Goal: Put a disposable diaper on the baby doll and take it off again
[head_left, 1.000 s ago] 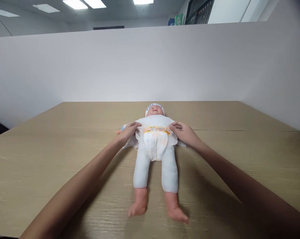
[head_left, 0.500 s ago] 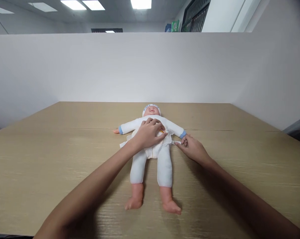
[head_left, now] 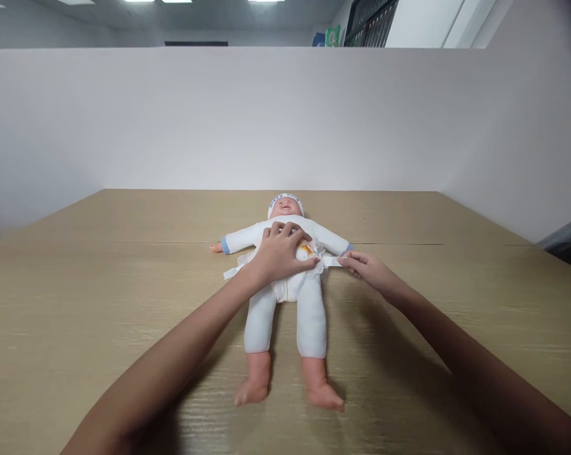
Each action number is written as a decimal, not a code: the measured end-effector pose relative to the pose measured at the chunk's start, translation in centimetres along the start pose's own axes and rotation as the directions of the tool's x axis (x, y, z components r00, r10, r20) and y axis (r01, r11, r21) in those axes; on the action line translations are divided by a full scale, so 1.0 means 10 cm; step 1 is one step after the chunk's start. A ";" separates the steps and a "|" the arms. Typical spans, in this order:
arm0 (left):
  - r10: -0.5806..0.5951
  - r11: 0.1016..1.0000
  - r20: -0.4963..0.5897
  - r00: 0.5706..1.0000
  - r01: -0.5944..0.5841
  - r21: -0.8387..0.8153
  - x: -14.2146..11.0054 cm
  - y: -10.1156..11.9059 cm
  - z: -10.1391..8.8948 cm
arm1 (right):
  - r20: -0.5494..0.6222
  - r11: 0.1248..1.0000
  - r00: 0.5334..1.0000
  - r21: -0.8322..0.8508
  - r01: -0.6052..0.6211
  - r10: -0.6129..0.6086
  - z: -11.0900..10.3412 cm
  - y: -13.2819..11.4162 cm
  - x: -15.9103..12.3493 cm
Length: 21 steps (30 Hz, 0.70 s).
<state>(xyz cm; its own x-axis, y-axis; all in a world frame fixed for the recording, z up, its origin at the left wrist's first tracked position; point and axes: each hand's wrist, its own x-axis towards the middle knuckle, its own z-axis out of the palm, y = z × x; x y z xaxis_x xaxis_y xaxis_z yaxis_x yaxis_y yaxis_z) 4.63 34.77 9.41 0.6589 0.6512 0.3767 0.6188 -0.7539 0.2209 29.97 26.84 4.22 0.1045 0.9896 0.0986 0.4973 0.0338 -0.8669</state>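
A baby doll (head_left: 312, 322) in a white suit with blue cuffs lies on its back, feet toward me. Around its hips is a white diaper (head_left: 288, 289) with an orange print at the front. My left hand (head_left: 285, 251) lies spread over the diaper's front, pressing on the doll's belly and hiding part of the print. Off to the side, my right hand (head_left: 365, 268) pinches the end of the diaper's tab (head_left: 332, 261), which is stretched out from the hip. The other tab (head_left: 231, 273) sticks out loose on the left.
The doll rests on a wood-grain table (head_left: 124, 303). A pale partition wall (head_left: 266, 114) rises behind the table's far edge and along the right side. Beyond it, a green package (head_left: 332, 36) shows near a dark window grille.
My right hand has risen slightly, its fingers straighter, and the pinched tab is now raised and more visible. My left hand stays on the diaper. The camera view has tilted down a little.
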 end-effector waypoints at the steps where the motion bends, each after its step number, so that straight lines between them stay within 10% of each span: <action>1: -0.002 1.000 0.001 1.000 0.002 -0.004 0.00 0.00 0.00 | 0.032 0.999 0.999 0.034 0.001 -0.002 -0.01 -0.10 0.03; 6: -0.004 1.000 -0.009 1.000 0.004 -0.009 0.00 0.00 0.04 | 0.112 0.993 0.994 0.116 -0.003 -0.010 0.22 -0.49 0.33; 12: -0.034 0.989 0.008 0.999 0.035 -0.142 0.01 -0.07 0.02 | -0.056 0.993 0.994 0.077 0.094 -0.090 0.58 -0.46 0.36; 16: 0.056 0.885 0.049 0.997 -0.027 -0.465 -0.05 -0.27 -0.11 | -0.162 0.924 0.909 -0.070 0.377 -0.383 0.59 -0.36 0.05; 21: -0.030 0.787 -0.126 0.992 -0.054 -0.615 -0.42 -0.67 -0.10 | 0.015 0.773 0.819 -0.321 0.547 -0.574 0.54 -0.26 -0.19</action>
<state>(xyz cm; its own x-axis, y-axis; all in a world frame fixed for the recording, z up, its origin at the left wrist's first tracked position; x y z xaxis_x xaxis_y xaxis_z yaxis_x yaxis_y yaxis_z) -2.72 36.98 7.26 0.5813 0.6571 0.4799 0.1877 -0.6822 0.7067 23.81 25.64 3.68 -0.2125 0.7932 0.5707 0.7181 0.5228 -0.4593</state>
